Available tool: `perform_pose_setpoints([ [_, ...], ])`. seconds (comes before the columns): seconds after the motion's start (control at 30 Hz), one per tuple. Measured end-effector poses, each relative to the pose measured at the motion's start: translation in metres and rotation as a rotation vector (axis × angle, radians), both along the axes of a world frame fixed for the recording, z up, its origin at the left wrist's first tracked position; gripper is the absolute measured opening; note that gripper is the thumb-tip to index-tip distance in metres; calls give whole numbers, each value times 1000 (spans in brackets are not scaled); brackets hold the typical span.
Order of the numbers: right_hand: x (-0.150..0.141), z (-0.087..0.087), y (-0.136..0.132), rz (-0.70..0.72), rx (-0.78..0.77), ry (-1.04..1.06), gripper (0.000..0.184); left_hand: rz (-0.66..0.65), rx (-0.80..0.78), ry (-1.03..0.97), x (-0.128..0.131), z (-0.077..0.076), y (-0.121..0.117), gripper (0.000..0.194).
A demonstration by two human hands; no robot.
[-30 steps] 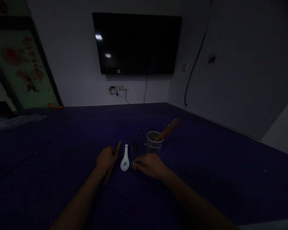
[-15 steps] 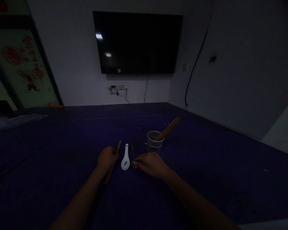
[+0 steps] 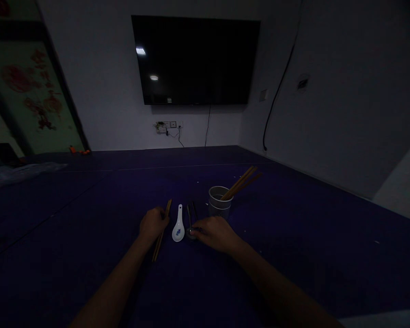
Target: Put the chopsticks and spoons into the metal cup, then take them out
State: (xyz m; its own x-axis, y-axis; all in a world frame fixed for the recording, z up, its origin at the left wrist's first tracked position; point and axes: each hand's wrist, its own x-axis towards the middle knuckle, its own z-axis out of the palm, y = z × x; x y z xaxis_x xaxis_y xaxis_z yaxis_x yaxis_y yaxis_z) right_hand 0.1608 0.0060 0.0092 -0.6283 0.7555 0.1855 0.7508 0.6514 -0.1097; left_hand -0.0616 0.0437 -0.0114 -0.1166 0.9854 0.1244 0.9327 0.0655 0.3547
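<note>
My left hand (image 3: 153,224) is closed around a pair of wooden chopsticks (image 3: 159,246), which slant across the dark blue surface. To their right lies a white ceramic spoon (image 3: 178,228) with a blue pattern in its bowl. Beside it a metal spoon (image 3: 189,216) lies with its handle pointing away from me. The fingers of my right hand (image 3: 213,232) are closed at the metal spoon's bowl and partly cover it. A thin dark utensil handle (image 3: 194,209) shows just right of that spoon; its other end is hidden by my right hand.
A metal cup (image 3: 219,205) with several wooden chopsticks (image 3: 241,184) leaning in it stands just beyond my right hand. The blue surface (image 3: 89,218) reaches to the wall, where a television (image 3: 198,61) hangs. Clear plastic sheeting (image 3: 23,173) lies at far left.
The lower ends of the chopsticks in my left hand have swung slightly to the right, so they lie a little steeper. My right hand stays at the metal spoon.
</note>
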Motion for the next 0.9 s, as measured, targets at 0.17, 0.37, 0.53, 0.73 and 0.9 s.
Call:
perform_pose_setpoints([
  [0.17, 0, 2, -1, -11, 9, -4, 34, 0, 19, -29, 2, 2, -2, 31],
  [0.37, 0, 3, -1, -14, -7, -14, 33, -2, 19, 1, 3, 4, -4, 30],
  [0.53, 0, 2, -1, -5, -13, -12, 34, 7, 3, 8, 3, 5, -5, 29],
  [0.73, 0, 1, 0, -8, -4, -24, 34, -7, 27, -1, 4, 6, -5, 28],
  [0.9, 0, 0, 1, -5, 3, -1, 33, -42, 61, -42, 3, 4, -3, 26],
])
